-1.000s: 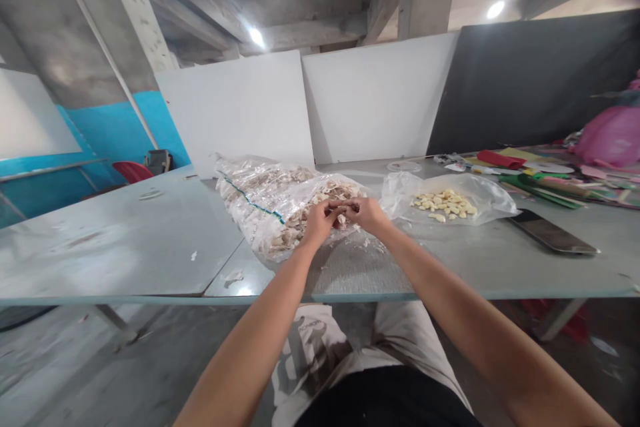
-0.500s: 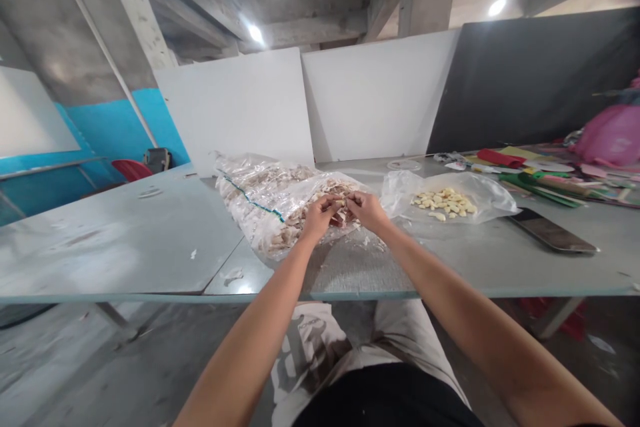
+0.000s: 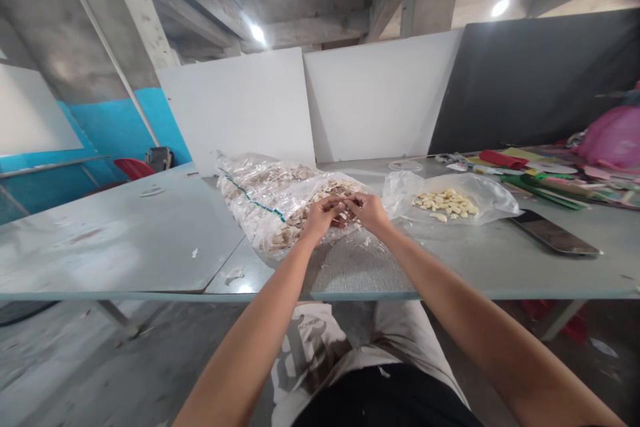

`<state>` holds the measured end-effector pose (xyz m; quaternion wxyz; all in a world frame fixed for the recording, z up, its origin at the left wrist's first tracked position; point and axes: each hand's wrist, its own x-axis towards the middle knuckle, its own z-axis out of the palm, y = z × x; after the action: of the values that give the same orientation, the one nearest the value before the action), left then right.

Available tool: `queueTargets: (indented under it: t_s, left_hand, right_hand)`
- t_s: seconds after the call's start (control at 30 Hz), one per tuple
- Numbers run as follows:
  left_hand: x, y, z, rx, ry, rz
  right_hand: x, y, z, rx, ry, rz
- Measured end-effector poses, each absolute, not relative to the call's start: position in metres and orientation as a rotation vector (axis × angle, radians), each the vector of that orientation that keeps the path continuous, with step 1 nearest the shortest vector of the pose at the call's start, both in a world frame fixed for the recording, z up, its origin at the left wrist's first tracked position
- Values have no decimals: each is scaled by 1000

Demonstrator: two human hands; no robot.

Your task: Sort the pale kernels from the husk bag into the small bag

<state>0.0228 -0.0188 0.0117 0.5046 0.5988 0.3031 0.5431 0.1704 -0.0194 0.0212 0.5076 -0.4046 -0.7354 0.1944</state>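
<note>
My left hand (image 3: 323,215) and my right hand (image 3: 367,209) meet fingertip to fingertip, both closed in a pinch. Between them is a small pale piece, mostly covered by the fingers, that looks like a garlic clove. Below and behind the hands lies a heap of dry, papery garlic skins (image 3: 345,187), spread on a clear plastic bag (image 3: 255,180) with a blue-green strip. Off to the right, peeled pale-yellow garlic cloves (image 3: 447,201) rest in a pile on another clear plastic bag (image 3: 493,200).
A dark phone (image 3: 553,232) lies right of the cloves. Coloured paper and a red roll (image 3: 503,159) clutter the table's right end, near a pink bag (image 3: 613,139). White boards (image 3: 380,97) stand along the back. Loose skin scraps (image 3: 234,275) dot the grey table (image 3: 150,240).
The fingertips have drawn closer together, and the pale piece between them shows less. A white scrap now appears on the dark clothing at my lap. The bags and pile stay put.
</note>
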Motion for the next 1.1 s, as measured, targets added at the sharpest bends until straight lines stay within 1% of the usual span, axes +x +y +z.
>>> queueTargets:
  t_s: [0.23, 0.37, 0.47, 0.57, 0.73, 0.9, 1.1]
  left_hand:
    - [23, -18, 13, 1524, 782, 1343]
    - [21, -19, 11, 1752, 891, 1457]
    - [20, -21, 11, 1953, 989, 1547]
    - [20, -23, 11, 2023, 1009, 1615]
    - [17, -25, 12, 2130, 1067, 1633]
    - [16, -26, 13, 2188, 1089, 1656]
    - [17, -27, 14, 2128, 1056, 1630]
  right_hand:
    - [174, -18, 24, -1071, -1658, 278]
    - [180, -13, 23, -1154, -1750, 107]
    - [182, -12, 22, -1238, -1796, 68]
    - [179, -14, 22, -1165, -1788, 147]
    - [171, -17, 21, -1017, -1884, 434]
    - [168, -14, 18, -908, -1802, 682]
    - [170, -21, 26, -838, -1733, 788]
